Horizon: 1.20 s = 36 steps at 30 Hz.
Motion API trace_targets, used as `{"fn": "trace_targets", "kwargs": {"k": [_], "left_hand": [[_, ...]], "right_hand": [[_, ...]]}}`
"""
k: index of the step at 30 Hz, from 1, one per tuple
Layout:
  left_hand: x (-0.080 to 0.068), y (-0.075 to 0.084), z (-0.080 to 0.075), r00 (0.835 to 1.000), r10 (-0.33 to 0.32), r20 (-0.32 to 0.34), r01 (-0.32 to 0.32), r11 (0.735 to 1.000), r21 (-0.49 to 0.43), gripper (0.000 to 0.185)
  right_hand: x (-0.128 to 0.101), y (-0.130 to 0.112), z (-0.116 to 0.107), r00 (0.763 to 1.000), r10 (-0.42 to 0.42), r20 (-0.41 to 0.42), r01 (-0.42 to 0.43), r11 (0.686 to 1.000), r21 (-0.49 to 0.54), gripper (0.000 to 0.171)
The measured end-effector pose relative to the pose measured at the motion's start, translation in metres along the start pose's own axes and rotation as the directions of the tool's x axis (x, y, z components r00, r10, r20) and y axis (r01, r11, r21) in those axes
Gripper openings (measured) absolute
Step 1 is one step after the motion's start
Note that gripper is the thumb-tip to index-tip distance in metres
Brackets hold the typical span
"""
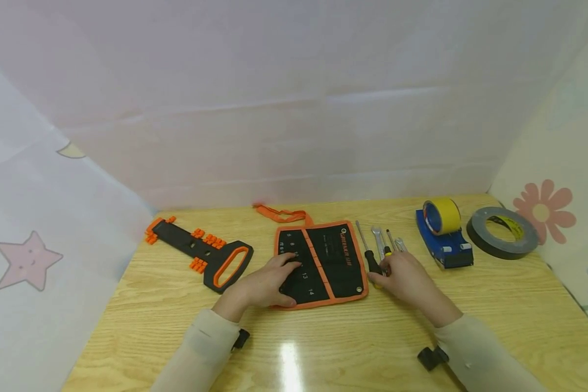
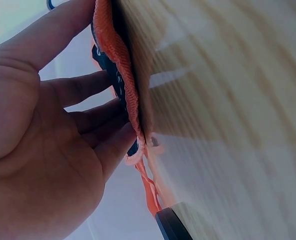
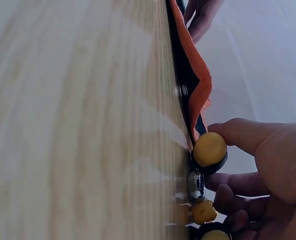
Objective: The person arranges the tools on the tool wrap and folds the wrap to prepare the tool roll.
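Note:
A black tool pouch with orange trim [image 1: 333,256] lies unrolled at the middle of the wooden table [image 1: 323,348]. My left hand [image 1: 267,283] rests flat on its left half with straight fingers [image 2: 82,90], which press the orange edge of the pouch [image 2: 120,65]. Just right of the pouch lie a black-handled screwdriver [image 1: 372,261], a wrench [image 1: 378,239] and a smaller screwdriver [image 1: 389,242]. My right hand [image 1: 404,277] sits at their near ends. Its thumb [image 3: 248,135] and curled fingers close around the yellow-capped end of the screwdriver handle [image 3: 209,149].
A black and orange holder with a loop handle [image 1: 206,250] lies at the left. A blue dispenser with yellow tape [image 1: 443,234] and a black tape roll [image 1: 502,231] sit at the right. The pouch's orange strap [image 1: 281,214] trails toward the back wall. Pale walls enclose the table.

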State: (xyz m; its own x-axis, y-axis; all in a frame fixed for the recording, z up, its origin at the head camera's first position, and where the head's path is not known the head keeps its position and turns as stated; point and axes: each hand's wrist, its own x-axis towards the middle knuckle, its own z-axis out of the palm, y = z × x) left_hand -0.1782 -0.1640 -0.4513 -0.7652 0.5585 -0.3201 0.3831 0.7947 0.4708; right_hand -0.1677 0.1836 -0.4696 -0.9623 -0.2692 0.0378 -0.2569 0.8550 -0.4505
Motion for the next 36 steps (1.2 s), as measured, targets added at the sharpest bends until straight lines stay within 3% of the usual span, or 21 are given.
{"fn": "trace_targets", "kwargs": {"k": [8,16,23,30,36], "left_hand": [[0.001,0.001,-0.001,1.0,0.001,0.002,-0.001,1.0,0.008,0.087],[0.002,0.001,0.0,1.0,-0.001,0.011,0.001,1.0,0.015,0.088],[0.003,0.001,0.0,1.0,-0.013,0.006,0.013,1.0,0.018,0.088],[0.003,0.0,0.0,1.0,-0.016,-0.002,0.016,0.999,0.035,0.088],[0.003,0.0,-0.001,1.0,-0.016,0.002,0.016,0.999,0.032,0.088]], "right_hand": [[0.001,0.0,0.003,0.997,0.07,-0.013,-0.07,0.997,0.012,0.043],[-0.004,0.001,-0.009,0.983,0.181,0.005,-0.182,0.983,0.039,0.035],[-0.006,0.003,-0.018,0.979,0.206,-0.009,-0.205,0.977,0.063,0.036],[-0.01,0.002,-0.023,0.972,0.217,-0.091,-0.209,0.973,0.093,0.036],[-0.014,0.005,-0.029,0.972,0.221,-0.076,-0.209,0.968,0.136,0.039]]}}
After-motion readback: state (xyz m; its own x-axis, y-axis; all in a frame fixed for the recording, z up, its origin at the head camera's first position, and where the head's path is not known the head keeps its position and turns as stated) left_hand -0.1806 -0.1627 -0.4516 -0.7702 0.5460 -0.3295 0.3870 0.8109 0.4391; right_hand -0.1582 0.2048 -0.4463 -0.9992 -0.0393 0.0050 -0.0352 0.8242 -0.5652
